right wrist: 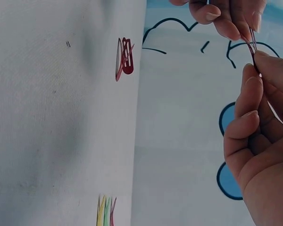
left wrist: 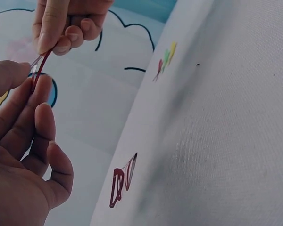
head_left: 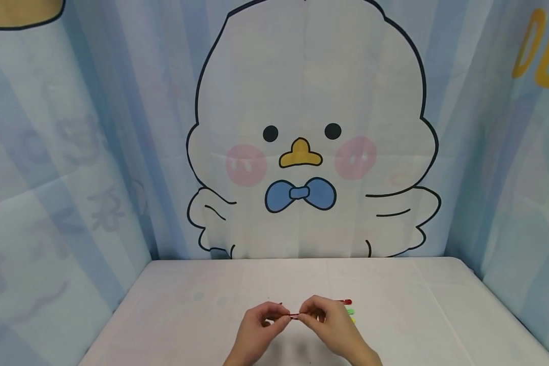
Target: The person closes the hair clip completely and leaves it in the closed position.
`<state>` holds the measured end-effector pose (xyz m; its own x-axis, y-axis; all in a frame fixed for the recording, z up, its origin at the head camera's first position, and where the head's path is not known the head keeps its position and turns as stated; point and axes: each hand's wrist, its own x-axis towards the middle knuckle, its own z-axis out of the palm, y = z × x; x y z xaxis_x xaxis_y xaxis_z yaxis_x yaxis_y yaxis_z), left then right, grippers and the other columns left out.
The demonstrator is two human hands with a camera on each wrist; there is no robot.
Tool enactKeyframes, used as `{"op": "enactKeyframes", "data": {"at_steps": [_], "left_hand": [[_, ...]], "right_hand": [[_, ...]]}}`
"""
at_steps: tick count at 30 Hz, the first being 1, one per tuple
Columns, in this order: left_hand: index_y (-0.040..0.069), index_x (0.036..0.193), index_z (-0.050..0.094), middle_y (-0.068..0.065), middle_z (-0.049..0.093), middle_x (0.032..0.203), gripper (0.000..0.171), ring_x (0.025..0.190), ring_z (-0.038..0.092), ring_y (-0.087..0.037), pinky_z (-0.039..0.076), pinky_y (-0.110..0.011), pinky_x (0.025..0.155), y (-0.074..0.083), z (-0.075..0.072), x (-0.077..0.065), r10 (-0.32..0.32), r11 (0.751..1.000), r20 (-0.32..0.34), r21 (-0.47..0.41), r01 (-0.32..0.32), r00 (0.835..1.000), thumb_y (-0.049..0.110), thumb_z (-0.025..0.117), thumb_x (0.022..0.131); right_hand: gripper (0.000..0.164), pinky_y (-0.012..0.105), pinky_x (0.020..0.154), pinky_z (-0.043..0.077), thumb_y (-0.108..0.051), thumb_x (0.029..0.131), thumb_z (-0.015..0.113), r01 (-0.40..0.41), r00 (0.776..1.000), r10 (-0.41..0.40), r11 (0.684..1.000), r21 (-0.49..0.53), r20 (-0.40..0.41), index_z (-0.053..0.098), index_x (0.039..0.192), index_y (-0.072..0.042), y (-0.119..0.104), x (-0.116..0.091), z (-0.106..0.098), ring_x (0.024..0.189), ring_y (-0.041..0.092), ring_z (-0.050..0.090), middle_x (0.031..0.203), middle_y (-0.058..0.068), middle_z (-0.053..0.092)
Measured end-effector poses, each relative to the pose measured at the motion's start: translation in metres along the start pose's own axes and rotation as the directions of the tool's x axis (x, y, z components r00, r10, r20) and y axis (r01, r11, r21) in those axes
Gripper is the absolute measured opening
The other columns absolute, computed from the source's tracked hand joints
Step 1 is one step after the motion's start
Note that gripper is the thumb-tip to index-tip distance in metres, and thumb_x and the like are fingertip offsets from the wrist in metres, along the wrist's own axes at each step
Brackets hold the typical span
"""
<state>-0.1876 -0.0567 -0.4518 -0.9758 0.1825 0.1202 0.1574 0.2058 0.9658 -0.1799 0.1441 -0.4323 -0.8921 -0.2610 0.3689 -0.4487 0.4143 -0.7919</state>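
Note:
Between both hands, above the table, is a dark red snap hair clip, its metal strips bowed apart in the wrist views. My left hand pinches one end between thumb and fingers. The other end is pinched by my right hand, whose fingertips cover part of it. In the left wrist view, two red hair clips lie close together on the table. Beyond my right hand lie a red hair clip, a green hair clip and a yellow hair clip, partly hidden by that hand.
A white-covered table spreads under the hands. Light blue curtains stand at its sides, and the back one carries a large cartoon bird. A tiny dark speck lies on the cloth.

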Motion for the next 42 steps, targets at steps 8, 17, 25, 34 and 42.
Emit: {"op": "enactKeyframes", "data": {"at_steps": [8,17,25,34,42], "left_hand": [[0.004,0.101,0.074,0.000,0.071,0.088,0.016,0.084,0.062,-0.018,0.044,-0.034,0.071,-0.003,-0.003,0.001,0.008,1.000,0.000,-0.024,-0.008,1.000,0.015,0.077,0.090],[0.003,0.096,0.075,-0.002,0.071,0.086,0.013,0.076,0.059,-0.018,0.047,-0.027,0.065,-0.002,-0.002,0.000,-0.011,0.997,-0.028,-0.072,0.009,1.000,0.010,0.079,0.087],[0.001,0.092,0.073,-0.002,0.070,0.084,0.009,0.074,0.061,-0.017,0.052,-0.025,0.064,-0.003,0.004,-0.001,-0.023,0.998,-0.078,-0.065,0.018,0.997,0.001,0.078,0.084],[0.002,0.089,0.073,-0.002,0.070,0.081,0.009,0.072,0.062,-0.017,0.051,-0.024,0.063,-0.003,0.004,-0.001,-0.011,0.999,-0.101,-0.037,0.007,0.995,0.000,0.078,0.082],[0.004,0.090,0.073,-0.001,0.071,0.081,0.007,0.073,0.062,-0.016,0.047,-0.027,0.065,-0.002,0.002,0.001,-0.023,1.000,-0.110,-0.012,0.022,0.994,0.007,0.078,0.085]], "right_hand": [[0.008,0.023,0.057,0.043,-0.017,0.090,0.078,0.017,1.000,-0.017,1.000,0.003,-0.014,0.070,0.087,-0.016,0.000,0.000,0.002,0.064,0.004,0.048,0.077,-0.012,0.063],[0.010,0.023,0.058,0.043,-0.016,0.090,0.078,0.023,0.999,-0.024,1.000,-0.006,-0.027,0.069,0.085,-0.016,0.001,-0.001,0.007,0.064,0.004,0.048,0.075,-0.012,0.062],[0.011,0.023,0.057,0.044,-0.011,0.089,0.077,-0.007,1.000,0.007,1.000,0.012,-0.023,0.068,0.083,-0.014,0.005,-0.001,0.011,0.064,0.004,0.049,0.075,-0.010,0.062],[0.010,0.023,0.056,0.045,-0.015,0.089,0.079,-0.008,0.999,0.007,1.000,-0.005,-0.037,0.069,0.085,-0.014,0.006,0.000,0.013,0.063,0.003,0.049,0.075,-0.011,0.062],[0.016,0.024,0.061,0.045,-0.007,0.085,0.080,0.090,0.995,-0.092,0.994,-0.068,-0.030,0.068,0.091,-0.015,0.007,-0.001,0.014,0.069,0.002,0.053,0.077,-0.015,0.060]]}}
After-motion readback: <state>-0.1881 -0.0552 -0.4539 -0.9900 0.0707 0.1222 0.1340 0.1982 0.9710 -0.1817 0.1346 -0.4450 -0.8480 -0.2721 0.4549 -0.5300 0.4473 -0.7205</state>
